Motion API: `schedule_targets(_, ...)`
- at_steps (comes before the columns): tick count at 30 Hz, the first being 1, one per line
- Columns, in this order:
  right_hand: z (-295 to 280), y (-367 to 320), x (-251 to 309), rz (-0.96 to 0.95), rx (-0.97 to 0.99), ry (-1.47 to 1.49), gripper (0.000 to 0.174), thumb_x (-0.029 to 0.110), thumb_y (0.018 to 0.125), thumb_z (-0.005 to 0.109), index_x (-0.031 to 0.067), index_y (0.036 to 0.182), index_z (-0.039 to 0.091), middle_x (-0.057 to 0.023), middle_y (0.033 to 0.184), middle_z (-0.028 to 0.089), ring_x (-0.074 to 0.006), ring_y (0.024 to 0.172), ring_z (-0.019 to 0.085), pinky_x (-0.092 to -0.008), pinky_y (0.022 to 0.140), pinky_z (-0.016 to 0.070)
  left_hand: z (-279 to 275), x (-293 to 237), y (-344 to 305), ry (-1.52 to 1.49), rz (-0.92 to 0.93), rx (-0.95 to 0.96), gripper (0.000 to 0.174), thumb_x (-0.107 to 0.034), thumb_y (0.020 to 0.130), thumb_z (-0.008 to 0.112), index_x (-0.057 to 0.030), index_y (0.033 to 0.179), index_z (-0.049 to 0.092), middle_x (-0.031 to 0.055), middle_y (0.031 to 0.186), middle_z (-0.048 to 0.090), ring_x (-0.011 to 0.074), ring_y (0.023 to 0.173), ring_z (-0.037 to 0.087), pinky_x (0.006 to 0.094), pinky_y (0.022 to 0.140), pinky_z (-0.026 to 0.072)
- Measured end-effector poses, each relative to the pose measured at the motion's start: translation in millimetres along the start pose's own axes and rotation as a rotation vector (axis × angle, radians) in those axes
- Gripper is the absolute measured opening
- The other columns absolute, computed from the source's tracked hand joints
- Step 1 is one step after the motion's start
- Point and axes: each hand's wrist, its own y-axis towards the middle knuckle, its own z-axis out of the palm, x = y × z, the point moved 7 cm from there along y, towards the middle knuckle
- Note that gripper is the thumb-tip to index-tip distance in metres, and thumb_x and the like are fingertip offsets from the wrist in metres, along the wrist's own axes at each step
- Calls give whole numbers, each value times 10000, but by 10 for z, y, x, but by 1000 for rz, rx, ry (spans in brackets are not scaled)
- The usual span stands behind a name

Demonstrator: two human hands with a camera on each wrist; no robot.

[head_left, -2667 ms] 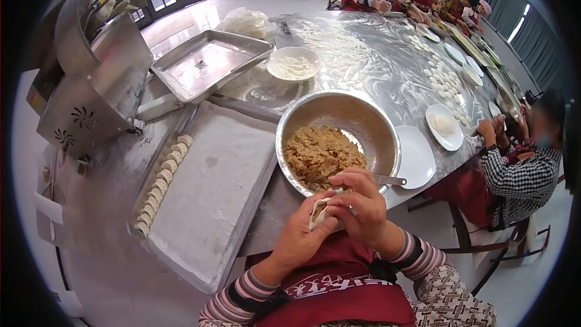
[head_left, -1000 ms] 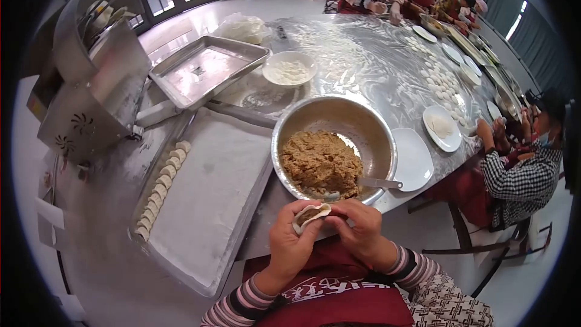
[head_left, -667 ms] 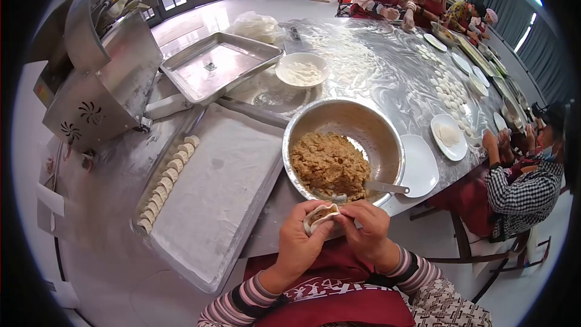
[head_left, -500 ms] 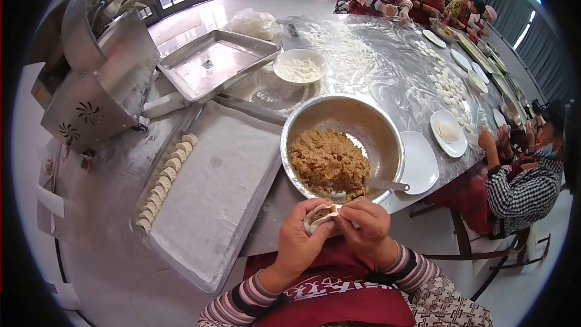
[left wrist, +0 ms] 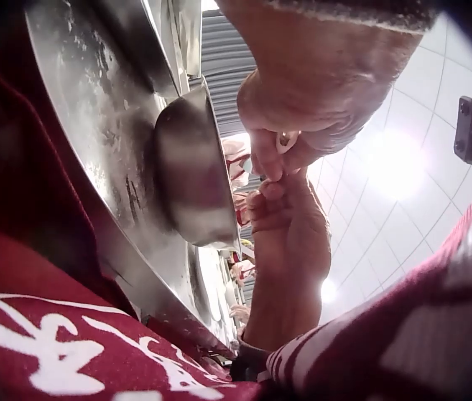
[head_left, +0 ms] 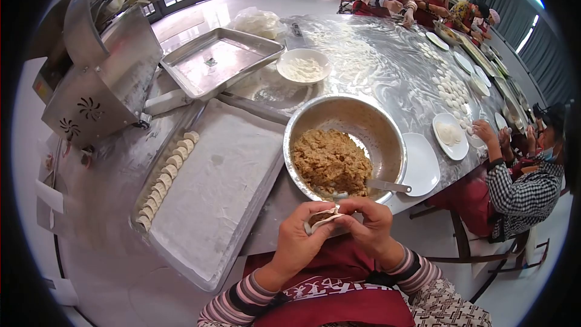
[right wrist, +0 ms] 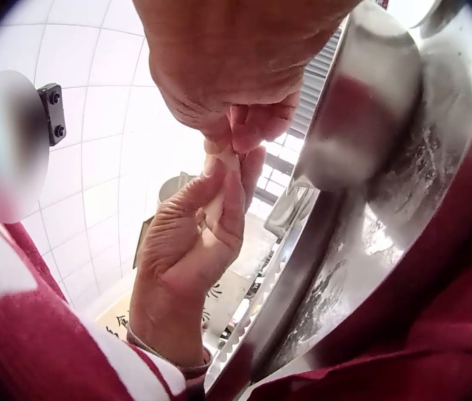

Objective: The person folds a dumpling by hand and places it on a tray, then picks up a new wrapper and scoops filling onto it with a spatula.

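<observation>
A white dough wrapper with brown filling showing in its open part is held between both hands, just in front of a metal bowl. My left hand grips it from the left, fingers curled behind and thumb in front. The right hand pinches its right edge between thumb and fingers. In the left wrist view, only a small bit of the wrapper shows between the fingers. Brown filling lies in the bowl with a metal-handled utensil.
Left of the bowl, a papered tray bears a row of folded dumplings. Behind are an empty metal tray and a bowl of flour. Plates stand to the right, where a person in a checked top sits.
Both hands have come down from over the bowl's near rim with the wrapper. Lately the right fingers have shifted slightly along its edge, and its opening looks narrower.
</observation>
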Motion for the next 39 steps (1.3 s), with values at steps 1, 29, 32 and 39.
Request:
schedule_targets(1, -5, 4, 4, 0, 0, 0, 141, -2, 751, 705, -3, 888, 670, -110, 799, 653, -197, 690, 640, -274, 630, 497, -4, 14, -1, 15, -6, 8, 304, 27, 811, 662, -9, 1098, 569, 60, 1032, 634, 107, 947, 602, 231, 823, 483)
schedule_targets(29, 41, 15, 55, -154, 14, -101, 228, -3, 722, 731, 11, 941, 666, -100, 835, 653, -183, 752, 636, -269, 660, 500, -48, -10, -6, 216, 167, -5, 301, -7, 874, 600, 23, 1172, 580, 113, 1105, 633, 149, 1013, 596, 257, 866, 473)
schedule_targets(32, 18, 17, 26, -79, -23, -29, 214, -20, 716, 728, 8, 919, 664, -99, 827, 655, -184, 743, 636, -272, 653, 497, -40, -36, 4, 211, 172, 36, 291, -9, 876, 598, 25, 1165, 589, 128, 1108, 632, 156, 1021, 596, 262, 871, 471)
schedule_targets(39, 3, 4, 97, -256, -39, -108, 170, -17, 714, 727, 10, 867, 660, -108, 809, 656, -221, 728, 637, -286, 633, 492, 21, -4, -10, 202, 117, 65, 323, 10, 879, 585, 21, 1192, 507, 139, 1142, 611, 167, 1026, 599, 269, 880, 474)
